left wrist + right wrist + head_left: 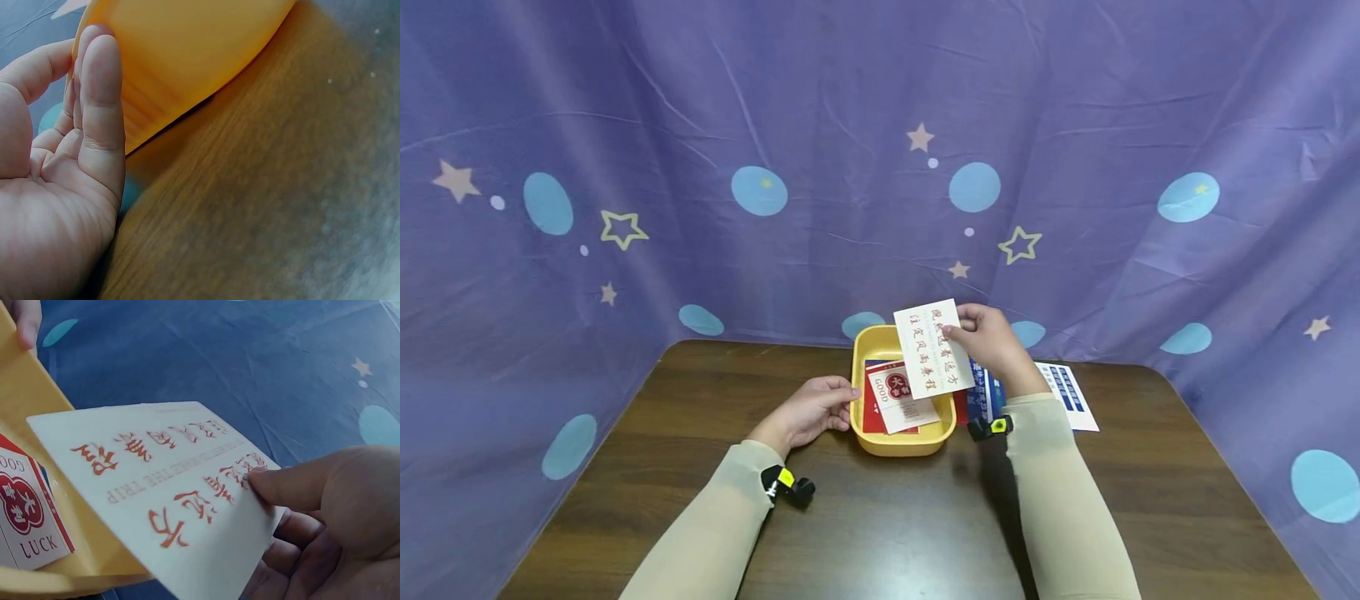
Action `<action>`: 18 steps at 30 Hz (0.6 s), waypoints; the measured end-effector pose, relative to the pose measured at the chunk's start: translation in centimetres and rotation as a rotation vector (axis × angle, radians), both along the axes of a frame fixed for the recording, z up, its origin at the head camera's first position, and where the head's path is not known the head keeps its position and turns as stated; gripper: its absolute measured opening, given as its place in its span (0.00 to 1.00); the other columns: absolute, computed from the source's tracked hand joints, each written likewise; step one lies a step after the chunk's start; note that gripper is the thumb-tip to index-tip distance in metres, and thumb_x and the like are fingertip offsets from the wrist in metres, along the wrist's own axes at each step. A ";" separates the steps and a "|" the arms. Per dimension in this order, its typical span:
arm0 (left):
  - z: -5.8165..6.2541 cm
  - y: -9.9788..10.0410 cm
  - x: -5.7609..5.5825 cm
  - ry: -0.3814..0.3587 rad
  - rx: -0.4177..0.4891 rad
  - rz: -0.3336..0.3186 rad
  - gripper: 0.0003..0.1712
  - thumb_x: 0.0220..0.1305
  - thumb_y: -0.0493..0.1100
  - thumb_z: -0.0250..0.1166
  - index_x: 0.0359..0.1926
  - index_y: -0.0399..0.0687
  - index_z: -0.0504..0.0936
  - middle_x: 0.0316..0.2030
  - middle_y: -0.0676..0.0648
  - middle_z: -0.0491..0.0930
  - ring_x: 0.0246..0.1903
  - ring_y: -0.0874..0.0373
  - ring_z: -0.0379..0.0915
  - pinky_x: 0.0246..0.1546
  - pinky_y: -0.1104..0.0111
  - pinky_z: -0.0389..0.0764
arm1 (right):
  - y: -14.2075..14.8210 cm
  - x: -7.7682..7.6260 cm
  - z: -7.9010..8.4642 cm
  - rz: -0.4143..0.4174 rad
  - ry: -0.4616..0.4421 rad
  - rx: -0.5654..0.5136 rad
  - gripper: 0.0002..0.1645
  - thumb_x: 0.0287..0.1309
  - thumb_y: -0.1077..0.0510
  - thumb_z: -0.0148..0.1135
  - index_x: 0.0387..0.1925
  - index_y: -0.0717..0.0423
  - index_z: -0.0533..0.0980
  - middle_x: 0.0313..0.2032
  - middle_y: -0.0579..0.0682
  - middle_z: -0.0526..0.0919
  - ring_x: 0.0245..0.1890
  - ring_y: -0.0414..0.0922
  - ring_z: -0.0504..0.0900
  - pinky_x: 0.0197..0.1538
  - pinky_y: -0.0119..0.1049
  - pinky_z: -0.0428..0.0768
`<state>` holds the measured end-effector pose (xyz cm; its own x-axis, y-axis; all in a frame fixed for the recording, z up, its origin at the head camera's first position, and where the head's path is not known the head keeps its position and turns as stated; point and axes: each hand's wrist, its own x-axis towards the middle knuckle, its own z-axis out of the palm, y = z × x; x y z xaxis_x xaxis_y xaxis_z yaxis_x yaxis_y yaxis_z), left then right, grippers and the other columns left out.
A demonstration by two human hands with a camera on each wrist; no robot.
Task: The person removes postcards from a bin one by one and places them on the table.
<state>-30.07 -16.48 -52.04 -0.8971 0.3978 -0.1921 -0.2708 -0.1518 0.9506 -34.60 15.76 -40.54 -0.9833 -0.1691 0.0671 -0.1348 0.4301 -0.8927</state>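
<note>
My right hand (pixel 996 340) pinches a white card (pixel 928 350) with red Chinese writing, thumb on the printed face and fingers behind. The card is tilted above a yellow plastic bin (pixel 901 448). My left hand (pixel 812 410) grips the bin's left side at the rim; the left wrist view shows fingers along the outer wall (pixel 187 56). Inside the bin lies a white card (pixel 893 398) with a red emblem and "GOOD LUCK" lettering, over a red card (pixel 872 418) and a blue edge. The held card hides the bin's far right part.
Right of the bin lie blue printed cards (pixel 983 393), partly behind my right wrist. A white card with blue blocks (pixel 1067 398) is farther right. The brown wooden table (pixel 880 533) meets a purple star-patterned curtain (pixel 850 250) at its back edge.
</note>
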 end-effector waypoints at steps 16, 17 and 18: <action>0.0 0.1 0.0 0.005 0.000 -0.005 0.06 0.74 0.37 0.66 0.37 0.43 0.81 0.21 0.49 0.82 0.20 0.62 0.79 0.22 0.73 0.87 | 6.6 1.8 2.2 -0.132 0.146 0.011 0.32 0.73 0.59 0.65 0.75 0.57 0.72 0.53 0.70 0.90 0.30 0.46 0.91 0.30 0.36 0.91; 0.0 0.0 0.0 0.003 -0.001 -0.002 0.05 0.74 0.37 0.66 0.37 0.43 0.81 0.21 0.50 0.82 0.20 0.62 0.79 0.22 0.73 0.87 | 7.2 1.9 2.2 -0.153 0.152 0.014 0.33 0.73 0.59 0.66 0.75 0.57 0.72 0.53 0.70 0.90 0.30 0.45 0.91 0.30 0.35 0.91; 0.0 -0.1 0.0 0.001 -0.001 -0.001 0.05 0.74 0.37 0.66 0.36 0.43 0.81 0.21 0.50 0.82 0.20 0.62 0.79 0.22 0.73 0.87 | 7.7 2.1 2.3 -0.175 0.155 0.018 0.33 0.73 0.58 0.67 0.76 0.56 0.72 0.53 0.70 0.90 0.30 0.44 0.90 0.30 0.35 0.91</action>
<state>-30.08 -16.55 -52.04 -0.8969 0.3987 -0.1913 -0.2696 -0.1501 0.9512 -32.55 23.46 -38.29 -0.9760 0.0010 0.2178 -0.1913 0.4749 -0.8590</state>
